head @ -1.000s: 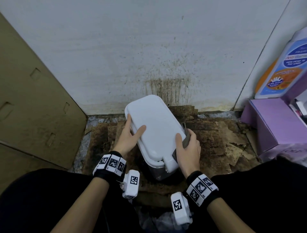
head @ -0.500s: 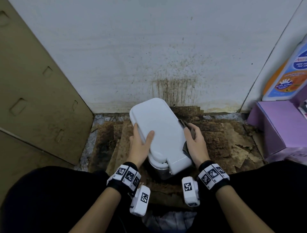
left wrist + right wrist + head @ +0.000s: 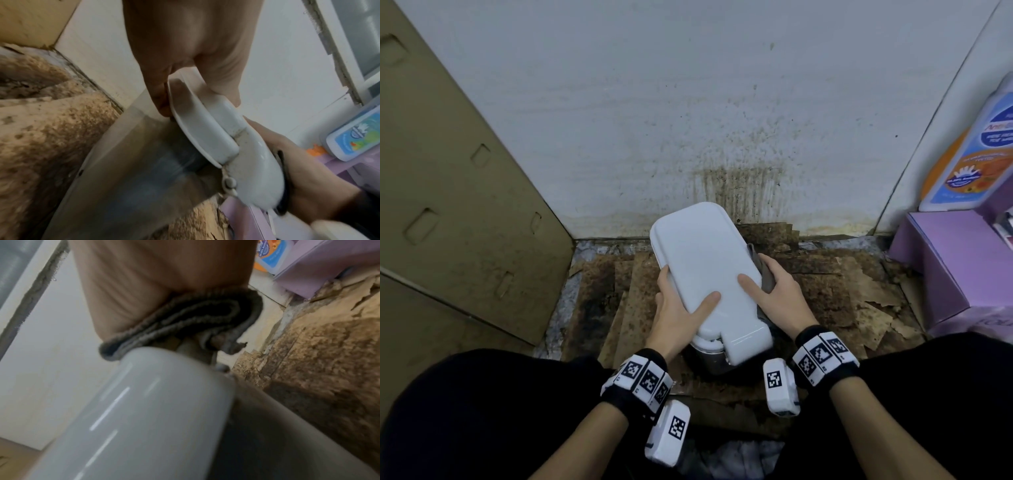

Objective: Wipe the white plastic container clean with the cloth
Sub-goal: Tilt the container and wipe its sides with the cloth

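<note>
— Wiping down the right flank, I'd say: the white plastic container (image 3: 709,274) with its smooth rounded lid sits tilted on the stained, peeling brown cardboard floor (image 3: 825,294), close to the spattered white wall (image 3: 688,102), and the folded grey cloth (image 3: 763,277) is pressed to its right side.

— Which hand has the cloth?

— The right hand (image 3: 779,294). Thumb lies flat on the lid, fingers curl round the cloth and pin it against the container's side — the wrist view shows the cloth (image 3: 185,318) bunched under the palm.

— And the other?

— The left hand (image 3: 678,308) grips the lid's left edge, thumb across the top, fingers tucked beneath the rim — bracing it.

— Much left to do?

— Probably. The left wrist view shows brownish grime in the seam by the white hinged flap (image 3: 255,162) at the near end. The next move likely calls for working the cloth toward that joint, with the left hand holding firm so the container doesn't slide.
</note>
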The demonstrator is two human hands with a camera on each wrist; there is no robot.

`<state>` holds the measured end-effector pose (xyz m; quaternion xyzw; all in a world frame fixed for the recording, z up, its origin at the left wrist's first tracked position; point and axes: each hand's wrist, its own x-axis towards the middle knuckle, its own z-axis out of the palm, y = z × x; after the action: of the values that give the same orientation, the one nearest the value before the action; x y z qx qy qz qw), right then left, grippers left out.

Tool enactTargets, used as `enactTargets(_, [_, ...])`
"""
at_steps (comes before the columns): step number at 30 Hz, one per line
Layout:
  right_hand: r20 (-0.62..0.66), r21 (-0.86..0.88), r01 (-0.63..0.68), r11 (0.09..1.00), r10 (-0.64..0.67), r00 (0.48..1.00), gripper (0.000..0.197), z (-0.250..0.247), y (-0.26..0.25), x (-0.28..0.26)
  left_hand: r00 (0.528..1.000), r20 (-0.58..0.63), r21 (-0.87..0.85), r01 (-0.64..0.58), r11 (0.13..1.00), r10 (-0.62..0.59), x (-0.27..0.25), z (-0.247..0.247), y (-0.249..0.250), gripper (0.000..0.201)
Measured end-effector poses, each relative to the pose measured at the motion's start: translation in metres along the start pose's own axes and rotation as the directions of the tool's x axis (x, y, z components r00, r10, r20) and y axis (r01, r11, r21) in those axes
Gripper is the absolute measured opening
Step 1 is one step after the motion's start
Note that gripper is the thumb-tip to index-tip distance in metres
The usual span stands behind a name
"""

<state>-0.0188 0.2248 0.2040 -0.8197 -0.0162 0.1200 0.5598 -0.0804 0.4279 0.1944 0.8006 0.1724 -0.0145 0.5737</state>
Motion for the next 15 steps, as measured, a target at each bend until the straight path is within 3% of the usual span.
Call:
enactTargets(8, [-0.256, 0.074, -0.076, 0.994, 0.093, 0.962, 0.075, 0.028, -0.005, -0.024, 0.971, 0.208, -0.045, -0.11, 0.993, 0.117, 0.023, -0.028, 0.023, 0.088])
enactTargets(11, [-0.299, 0.09, -0.089, 0.992, 0.112, 0.947, 0.073, 0.035, -0.006, -0.031, 0.958, 0.26, -0.047, -0.116, 0.992, 0.125, 0.023, -0.029, 0.024, 0.074])
enactTargets(15, [-0.305, 0.137, -0.075, 0.988, 0.114, 0.945, 0.063, 0.043, -0.001, -0.034, 0.945, 0.289, -0.037, -0.145, 0.989, 0.15, 0.025, -0.034, 0.023, 0.071])
